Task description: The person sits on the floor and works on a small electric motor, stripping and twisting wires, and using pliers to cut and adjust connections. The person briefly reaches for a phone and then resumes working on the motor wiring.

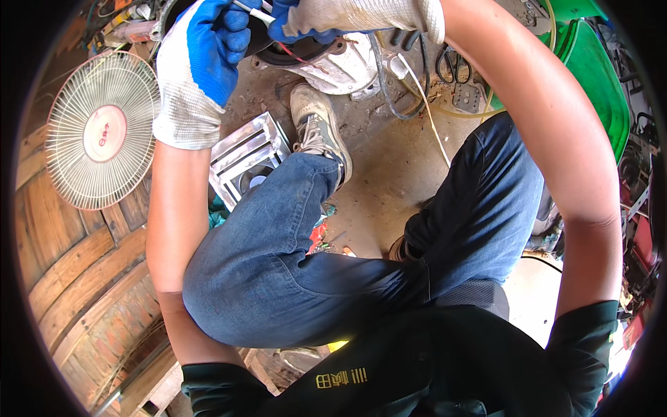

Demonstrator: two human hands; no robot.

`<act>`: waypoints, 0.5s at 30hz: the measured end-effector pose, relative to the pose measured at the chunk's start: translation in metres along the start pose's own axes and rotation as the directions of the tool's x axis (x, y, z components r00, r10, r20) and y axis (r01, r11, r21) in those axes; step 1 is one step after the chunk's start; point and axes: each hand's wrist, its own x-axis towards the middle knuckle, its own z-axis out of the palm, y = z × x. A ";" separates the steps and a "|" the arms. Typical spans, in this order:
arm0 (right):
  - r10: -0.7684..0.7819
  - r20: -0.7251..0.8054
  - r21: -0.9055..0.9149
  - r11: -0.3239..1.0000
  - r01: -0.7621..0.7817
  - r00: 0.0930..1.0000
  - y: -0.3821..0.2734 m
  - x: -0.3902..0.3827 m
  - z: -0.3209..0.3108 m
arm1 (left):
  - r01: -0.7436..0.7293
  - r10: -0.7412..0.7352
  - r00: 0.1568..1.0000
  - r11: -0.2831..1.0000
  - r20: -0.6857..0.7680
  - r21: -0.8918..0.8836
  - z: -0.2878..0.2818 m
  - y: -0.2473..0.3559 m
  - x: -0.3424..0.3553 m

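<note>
Both my hands wear white knit gloves with blue coated palms, at the top edge of the head view. My left hand (203, 66) is closed, its fingers curled round one end of a thin white cable (253, 11). My right hand (340, 15) pinches the same cable from the other side, its fingertips partly cut off by the picture's edge. Just below the hands lies a round, dirty white metal housing (342, 69) with a dark opening. A thin red wire (287, 51) comes out near that opening, below my right hand.
A white fan grille (103, 131) leans at the left by wooden boards (62, 222). A metal frame (250, 156) lies beside my shoe (316, 115). Black scissors (454, 67), a metal plate (467, 99) and loose cables are at the right, near a green plastic container (594, 76).
</note>
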 end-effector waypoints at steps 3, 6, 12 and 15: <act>-0.294 0.018 -0.261 0.921 0.288 0.956 0.019 -0.002 0.000 | 0.058 -0.046 0.994 0.989 0.095 -0.133 -0.007 -0.002 0.010; -0.222 0.076 -0.277 0.932 0.234 0.972 0.028 -0.003 -0.008 | 0.048 -0.042 0.998 0.991 0.053 -0.126 0.015 -0.007 0.011; -0.183 0.049 -0.356 0.915 0.189 0.982 0.017 0.011 -0.001 | 0.181 -0.098 0.870 0.975 0.483 -0.128 -0.045 -0.011 0.017; -0.093 0.104 -0.327 0.937 0.122 0.990 0.000 0.003 -0.013 | 0.234 -0.121 0.869 0.955 0.480 -0.183 -0.051 -0.013 0.018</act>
